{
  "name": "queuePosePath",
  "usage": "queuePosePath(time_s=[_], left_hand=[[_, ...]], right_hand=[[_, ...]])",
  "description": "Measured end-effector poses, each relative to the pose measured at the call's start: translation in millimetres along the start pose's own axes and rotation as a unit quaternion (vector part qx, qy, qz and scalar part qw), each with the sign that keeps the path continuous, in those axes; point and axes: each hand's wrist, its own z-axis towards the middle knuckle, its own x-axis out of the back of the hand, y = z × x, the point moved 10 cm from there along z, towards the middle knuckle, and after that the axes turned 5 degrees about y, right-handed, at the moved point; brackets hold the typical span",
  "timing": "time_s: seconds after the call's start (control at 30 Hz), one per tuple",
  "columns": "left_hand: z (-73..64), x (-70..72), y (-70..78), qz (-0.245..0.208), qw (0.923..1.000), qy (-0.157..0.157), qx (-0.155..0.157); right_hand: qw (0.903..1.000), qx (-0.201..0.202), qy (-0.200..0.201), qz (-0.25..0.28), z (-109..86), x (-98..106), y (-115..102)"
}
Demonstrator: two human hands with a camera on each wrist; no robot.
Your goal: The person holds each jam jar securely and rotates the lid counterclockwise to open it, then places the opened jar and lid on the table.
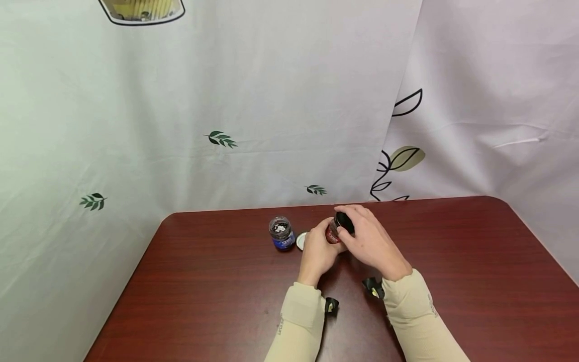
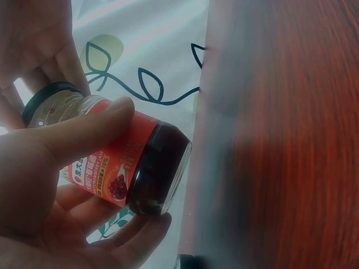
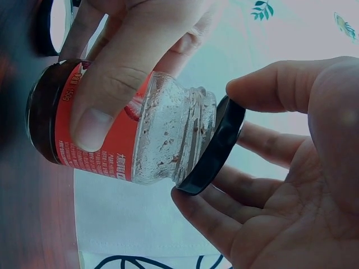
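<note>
My left hand (image 1: pixel 318 251) grips a glass jam jar (image 2: pixel 129 151) with a red label, fingers and thumb wrapped round its side. Dark contents show at the jar's base, while the clear upper glass (image 3: pixel 168 129) is smeared with bits. At the jar's mouth my right hand (image 1: pixel 368 241) pinches a black lid (image 3: pixel 216 151) between thumb and fingers. The lid sits tilted against the threaded rim, with a gap on the thumb side in the right wrist view. In the left wrist view, fingers partly cover the lid.
An uncapped jar with a blue label (image 1: pixel 283 242) stands left of the hands. Between it and my left hand lies a lid with its white inside up (image 1: pixel 301 241), partly hidden. The reddish-brown table (image 1: pixel 203 281) meets a white patterned cloth (image 1: pixel 271 100) behind.
</note>
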Motion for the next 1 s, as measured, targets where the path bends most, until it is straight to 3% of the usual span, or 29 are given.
queuePosePath(time_s=[0.5, 1.0], left_hand=[[-0.6, -1.3, -3.2, -0.013, 0.9996, -0.010, 0.021], [0.4, -0.2, -3.4, -0.024, 0.9997, -0.001, 0.008]], right_hand=[[0.9992, -0.037, -0.009, 0.010, 0.0, 3.0, 5.9], [0.9990, -0.042, 0.011, 0.008, 1.1, 8.8, 11.0]])
